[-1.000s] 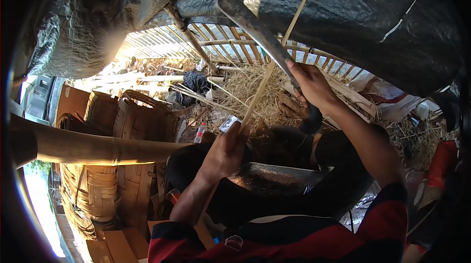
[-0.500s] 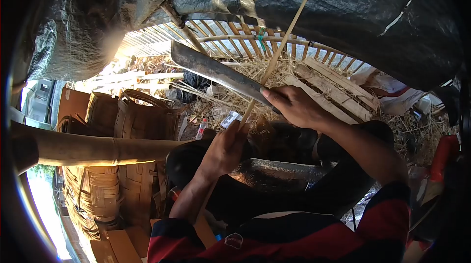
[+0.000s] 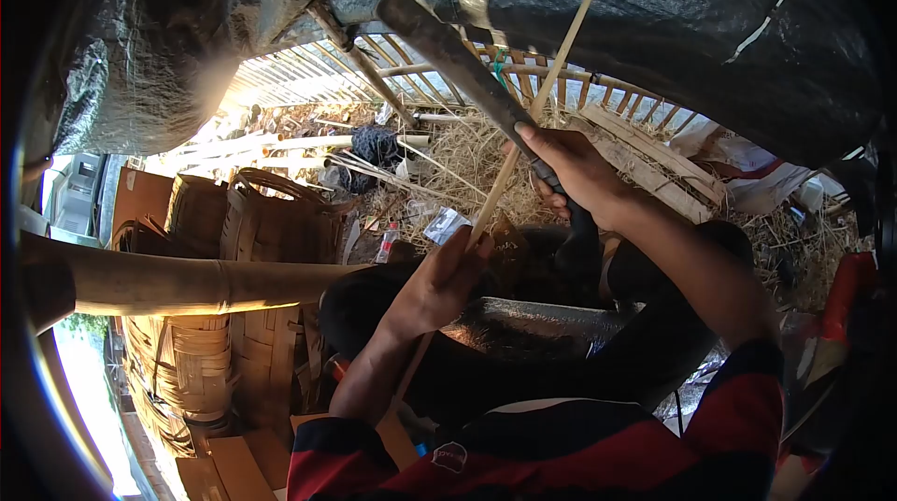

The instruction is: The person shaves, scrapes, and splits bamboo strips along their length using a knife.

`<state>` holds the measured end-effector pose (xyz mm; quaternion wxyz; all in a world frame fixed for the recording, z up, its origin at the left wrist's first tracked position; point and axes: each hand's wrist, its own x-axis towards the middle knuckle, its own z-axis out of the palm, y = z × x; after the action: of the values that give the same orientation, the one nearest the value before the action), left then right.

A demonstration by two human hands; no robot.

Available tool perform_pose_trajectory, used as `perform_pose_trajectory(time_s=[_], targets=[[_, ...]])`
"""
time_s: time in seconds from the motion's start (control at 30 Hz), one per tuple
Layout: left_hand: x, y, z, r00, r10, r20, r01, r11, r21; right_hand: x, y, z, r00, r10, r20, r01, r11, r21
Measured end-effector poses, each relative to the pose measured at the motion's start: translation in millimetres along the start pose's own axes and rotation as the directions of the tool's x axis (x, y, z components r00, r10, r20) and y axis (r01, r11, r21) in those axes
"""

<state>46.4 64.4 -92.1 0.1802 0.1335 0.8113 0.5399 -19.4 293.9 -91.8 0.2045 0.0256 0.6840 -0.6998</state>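
Note:
My right hand [image 3: 581, 176] is closed around the dark handle of a machete [image 3: 448, 54]. The broad blade points up and to the left, its tip near the dark sheeting. A long, thin bamboo strip [image 3: 570, 38] slants from the top centre down past the blade. The blade crosses the strip just beside my right hand; whether they touch I cannot tell. My left hand [image 3: 441, 281] is closed around the lower part of this strip, whose tail runs down along my left forearm.
Woven bamboo baskets [image 3: 192, 365] stand at the left, behind a thick bamboo pole [image 3: 201, 286]. Wooden slats [image 3: 654, 169] lie on straw and shavings [image 3: 462, 160] ahead. A black plastic sheet [image 3: 654, 24] hangs overhead, before a bamboo slat fence [image 3: 434, 71].
The machete has swung upward, its blade now steeper and its handle showing below my right hand. The bamboo strip has shifted slightly up and right. My left hand keeps its grip.

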Motion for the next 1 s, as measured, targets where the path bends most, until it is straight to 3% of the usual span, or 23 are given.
perform_pose_trajectory(time_s=[0.07,0.2,0.27,0.37,0.43,0.47,0.5,0.7,0.83,1.0], targets=[[-0.4,8.5,-0.8,0.978,-0.158,0.138,0.178,0.973,-0.149,3.0,-3.5,-3.3,0.998,0.064,0.006,-0.062,0.924,0.378],[-7.5,-7.7,-1.5,0.983,-0.075,0.165,0.130,0.928,-0.350,2.3,-17.7,-21.0,0.995,0.049,-0.086,-0.006,0.898,0.440],[-11.0,6.0,-13.6,0.934,-0.188,0.303,0.284,0.906,-0.313,-1.6,-27.6,-29.5,0.983,0.028,-0.182,0.056,0.896,0.440],[-19.7,9.5,-25.9,0.886,-0.244,0.395,0.356,0.903,-0.241,-2.6,-37.5,-51.8,0.950,-0.059,-0.308,0.200,0.870,0.452],[-25.5,-12.0,-23.2,0.936,-0.142,0.322,0.287,0.839,-0.463,-1.7,-41.7,-71.6,0.898,-0.090,-0.430,0.277,0.876,0.395],[-24.6,-14.7,-21.5,0.981,-0.016,0.194,0.062,0.970,-0.236,-1.3,-43.2,-79.8,0.852,-0.102,-0.513,0.306,0.893,0.330],[-22.9,-9.7,-18.4,0.985,0.145,0.096,-0.149,0.988,0.032,-2.7,-42.1,-88.9,0.848,-0.106,-0.519,0.309,0.895,0.322],[-13.8,13.4,-11.6,0.993,0.117,0.020,-0.118,0.961,0.251,-8.4,-28.4,-90.7,0.817,-0.232,-0.529,0.273,0.962,0.000],[-14.2,16.3,-11.2,0.996,0.084,0.018,-0.086,0.961,0.264,-11.4,-26.7,-91.1,0.838,-0.149,-0.524,0.250,0.960,0.127],[-15.2,24.2,-10.2,0.995,0.100,0.019,-0.101,0.947,0.306,-15.2,-24.1,-93.3,0.835,-0.200,-0.512,0.266,0.962,0.058]])
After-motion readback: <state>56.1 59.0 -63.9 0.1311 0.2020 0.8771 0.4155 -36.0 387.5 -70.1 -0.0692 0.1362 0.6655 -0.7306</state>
